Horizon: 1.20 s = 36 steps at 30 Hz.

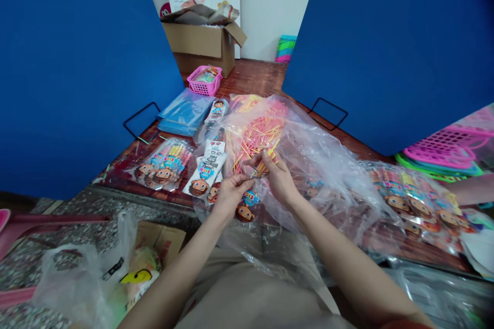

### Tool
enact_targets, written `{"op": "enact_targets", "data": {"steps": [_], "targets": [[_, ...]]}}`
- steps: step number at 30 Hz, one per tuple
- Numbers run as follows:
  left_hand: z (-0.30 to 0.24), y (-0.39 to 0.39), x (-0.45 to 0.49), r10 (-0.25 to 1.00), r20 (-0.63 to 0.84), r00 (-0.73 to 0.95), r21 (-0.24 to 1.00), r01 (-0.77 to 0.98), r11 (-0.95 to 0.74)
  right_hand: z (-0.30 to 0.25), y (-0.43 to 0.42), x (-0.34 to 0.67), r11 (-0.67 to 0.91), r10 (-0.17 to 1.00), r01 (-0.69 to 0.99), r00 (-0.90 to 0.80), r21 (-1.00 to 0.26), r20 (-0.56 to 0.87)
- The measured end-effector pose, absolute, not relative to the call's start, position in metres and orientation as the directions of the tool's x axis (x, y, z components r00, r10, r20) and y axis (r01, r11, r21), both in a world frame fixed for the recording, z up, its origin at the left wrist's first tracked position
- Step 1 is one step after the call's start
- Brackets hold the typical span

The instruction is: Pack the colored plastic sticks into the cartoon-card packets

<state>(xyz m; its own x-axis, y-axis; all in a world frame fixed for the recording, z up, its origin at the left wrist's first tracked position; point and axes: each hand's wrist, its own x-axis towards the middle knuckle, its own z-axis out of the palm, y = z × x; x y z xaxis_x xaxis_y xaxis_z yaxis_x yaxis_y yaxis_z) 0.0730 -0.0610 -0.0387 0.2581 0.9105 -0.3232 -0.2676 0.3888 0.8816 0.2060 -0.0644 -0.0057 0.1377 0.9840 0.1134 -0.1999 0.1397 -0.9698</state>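
My left hand [229, 196] pinches the top edge of a clear printed pouch [246, 209] with a cartoon face on it. Close beside it, my right hand [281, 179] is closed around a small bunch of yellow and pink sticks [271, 156], at the pouch's mouth. Whether the stick ends are inside the pouch I cannot tell. Behind both hands, a heap of loose pink and yellow sticks [262, 126] lies on a large clear plastic sheet [324, 159]. Flat printed pouches [206, 177] are stacked just left of my left hand.
Filled stick packs [168, 162] lie at left, with more packs [409, 195] at right near another person's arm [474, 188]. Blue plastic bags [187, 113], a pink basket [204, 82] and a cardboard box [196, 41] stand farther back. Blue panels [77, 72] flank the wooden table [250, 74].
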Motion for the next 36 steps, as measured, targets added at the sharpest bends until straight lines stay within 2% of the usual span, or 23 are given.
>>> {"op": "enact_targets", "data": {"steps": [3,6,10,13,17,20,22,24,26,31,33,36], "targets": [[-0.036,-0.06,0.073,0.905,-0.332,0.265,0.864,-0.299,0.405,-0.005,-0.066,0.206,0.101,0.991,-0.166,0.099,-0.981,0.085],[-0.032,-0.06,0.073,0.908,-0.332,0.254,0.849,-0.34,0.405,-0.004,-0.066,0.206,0.064,0.996,-0.211,0.067,-0.975,0.051],[-0.027,-0.062,0.073,0.884,-0.366,0.289,0.808,-0.372,0.456,0.0,-0.063,0.206,0.113,0.984,-0.294,0.166,-0.949,0.066],[-0.026,-0.062,0.073,0.874,-0.369,0.317,0.793,-0.383,0.474,0.004,-0.063,0.209,0.187,0.957,-0.192,0.256,-0.963,0.135],[-0.029,-0.06,0.072,0.869,-0.37,0.329,0.799,-0.366,0.478,0.008,-0.067,0.213,0.214,0.961,0.027,0.175,-0.977,0.215],[-0.029,-0.06,0.072,0.867,-0.354,0.35,0.799,-0.369,0.475,0.013,-0.069,0.215,0.217,0.964,0.022,0.152,-0.976,0.218],[-0.028,-0.061,0.071,0.868,-0.345,0.356,0.795,-0.38,0.472,0.019,-0.069,0.218,0.269,0.937,-0.079,0.254,-0.96,0.241],[-0.027,-0.063,0.069,0.877,-0.322,0.357,0.8,-0.393,0.454,0.026,-0.068,0.224,0.374,0.862,-0.156,0.422,-0.914,0.281],[-0.025,-0.063,0.067,0.886,-0.297,0.356,0.806,-0.404,0.433,0.031,-0.069,0.232,0.438,0.788,-0.132,0.533,-0.889,0.309],[-0.026,-0.05,0.069,0.917,-0.246,0.315,0.802,-0.464,0.375,0.027,-0.077,0.241,0.254,0.873,0.178,0.381,-0.95,0.305],[-0.025,-0.043,0.074,0.929,-0.207,0.307,0.81,-0.48,0.338,0.023,-0.08,0.238,0.251,0.884,0.276,0.324,-0.928,0.336],[-0.023,-0.037,0.08,0.929,-0.174,0.326,0.822,-0.472,0.32,0.022,-0.081,0.232,0.3,0.919,0.396,0.124,-0.868,0.374]]}}
